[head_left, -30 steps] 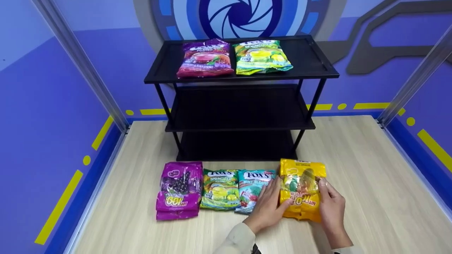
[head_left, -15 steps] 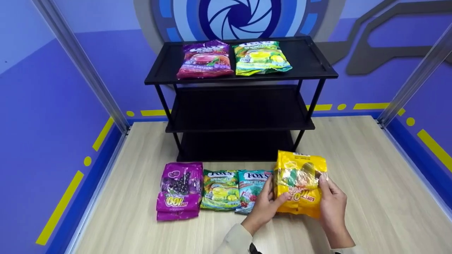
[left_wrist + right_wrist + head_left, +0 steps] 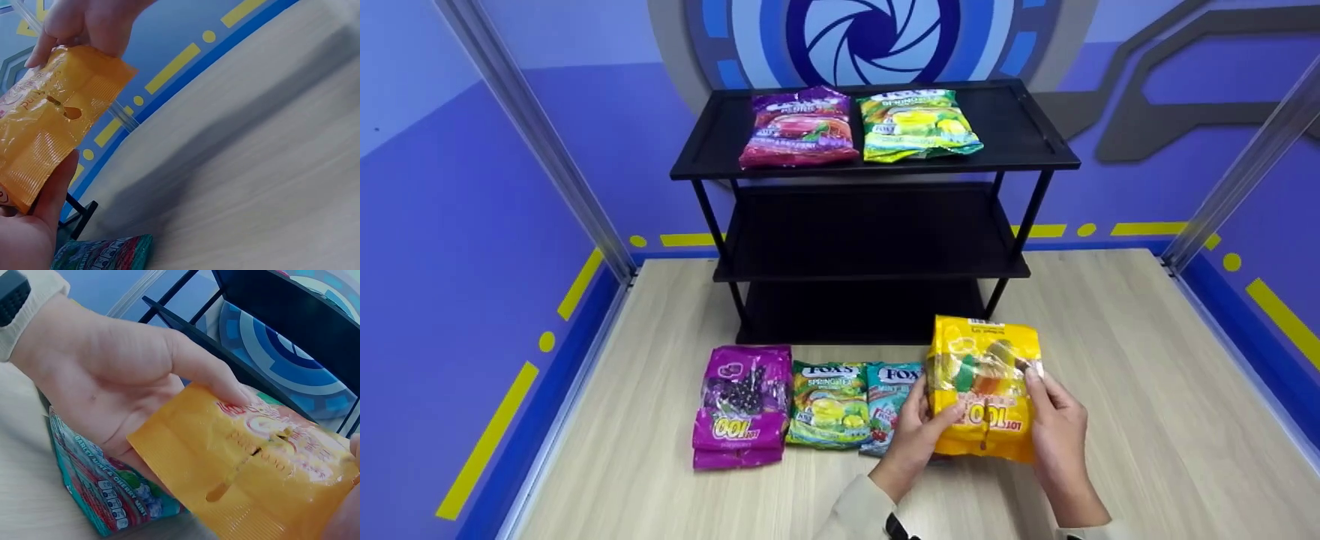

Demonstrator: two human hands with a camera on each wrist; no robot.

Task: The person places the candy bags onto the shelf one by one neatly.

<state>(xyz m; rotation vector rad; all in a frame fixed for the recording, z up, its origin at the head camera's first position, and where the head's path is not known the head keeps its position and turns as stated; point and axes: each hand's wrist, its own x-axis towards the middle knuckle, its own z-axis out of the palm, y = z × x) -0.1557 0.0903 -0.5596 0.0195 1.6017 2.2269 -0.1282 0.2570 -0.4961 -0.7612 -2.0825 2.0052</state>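
A yellow LOT 100 candy bag (image 3: 982, 375) is held between both hands, clear of the table. The left hand (image 3: 911, 442) grips its left edge, thumb lying on the front. On the opposite edge the right hand (image 3: 1059, 442) holds it with the thumb on the face. In the left wrist view the yellow bag's bottom end, with its slot-shaped hole, faces the camera. The teal Fox's mint bag (image 3: 889, 405) lies behind the left hand, partly covered. To its left are a green Fox's Spring Tea bag (image 3: 829, 409) and a purple LOT 100 bag (image 3: 742, 405).
A black three-tier rack (image 3: 874, 232) stands behind the row of bags. Its top shelf carries a purple-red Fox's bag (image 3: 799, 131) and another green Fox's bag (image 3: 916, 127). Blue panels (image 3: 435, 247) enclose the wooden table (image 3: 622, 480) at the sides and back.
Both hands have raised the yellow bag from the table and shifted it left toward the mint bag, covering more of it. The left fingers have curled round the edge. Other bags stay put.
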